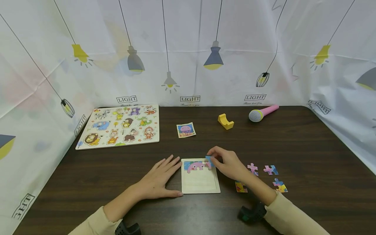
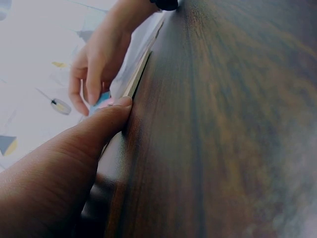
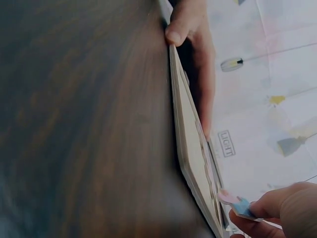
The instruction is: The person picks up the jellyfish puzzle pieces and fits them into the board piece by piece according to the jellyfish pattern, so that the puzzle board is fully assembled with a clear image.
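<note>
A pale wooden puzzle tray [image 1: 200, 183] lies flat on the table, with joined pink-and-blue puzzle pieces [image 1: 194, 166] along its far edge. My left hand [image 1: 160, 179] is spread beside the tray's left side, thumb and fingertips at its border; the left wrist view shows the thumb [image 2: 111, 116] touching the edge. At the far right corner, my right hand [image 1: 230, 164] pinches a blue-and-pink puzzle piece [image 3: 241, 206] between thumb and fingers. In the right wrist view that piece is tilted over the tray. Whether it touches its neighbours I cannot tell.
Several loose puzzle pieces [image 1: 271, 169] lie right of the tray, one partly beneath the right forearm. Behind are a small jellyfish picture card [image 1: 186, 130], a yellow curved block [image 1: 225, 122], a pink toy microphone [image 1: 262, 113] and an animal board [image 1: 118, 126]. A printed curtain [image 1: 188, 39] hangs behind.
</note>
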`<state>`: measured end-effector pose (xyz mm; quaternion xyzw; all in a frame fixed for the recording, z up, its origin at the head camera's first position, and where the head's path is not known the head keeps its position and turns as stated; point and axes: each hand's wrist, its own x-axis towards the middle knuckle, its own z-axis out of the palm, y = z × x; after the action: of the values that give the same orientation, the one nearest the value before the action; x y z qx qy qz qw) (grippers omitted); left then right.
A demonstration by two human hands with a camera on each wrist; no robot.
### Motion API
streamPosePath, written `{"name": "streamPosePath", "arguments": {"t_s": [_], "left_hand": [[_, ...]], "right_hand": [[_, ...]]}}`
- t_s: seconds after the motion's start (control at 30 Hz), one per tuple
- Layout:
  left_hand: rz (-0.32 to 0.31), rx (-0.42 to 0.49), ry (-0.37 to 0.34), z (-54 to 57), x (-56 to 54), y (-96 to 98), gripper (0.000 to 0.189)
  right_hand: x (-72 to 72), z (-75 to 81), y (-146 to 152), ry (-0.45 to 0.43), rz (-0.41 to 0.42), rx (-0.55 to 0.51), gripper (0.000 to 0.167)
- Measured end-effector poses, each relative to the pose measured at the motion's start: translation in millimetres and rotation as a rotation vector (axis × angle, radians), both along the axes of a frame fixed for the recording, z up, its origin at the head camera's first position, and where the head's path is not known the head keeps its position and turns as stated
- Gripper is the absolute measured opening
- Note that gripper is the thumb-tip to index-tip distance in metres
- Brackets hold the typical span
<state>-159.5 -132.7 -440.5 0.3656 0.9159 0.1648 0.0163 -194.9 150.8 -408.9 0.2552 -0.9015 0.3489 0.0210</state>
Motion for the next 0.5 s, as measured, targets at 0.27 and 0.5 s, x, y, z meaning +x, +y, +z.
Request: {"name": "streamPosePath", "arguments": {"t_s": [0.27,0.5], "left_hand": [[0.001,0.001,-0.004,1.3,0.4,0.3,0.095],[0.005,-0.005,-0.009,1.0,0.3,0.4,0.096]], "right_hand": [[1.5,-4.8,-3.6,-0.002,0.028,0.015,0.013],[0.7,-8.6,-4.4,0.036,0.025,0.053,0.01]]}}
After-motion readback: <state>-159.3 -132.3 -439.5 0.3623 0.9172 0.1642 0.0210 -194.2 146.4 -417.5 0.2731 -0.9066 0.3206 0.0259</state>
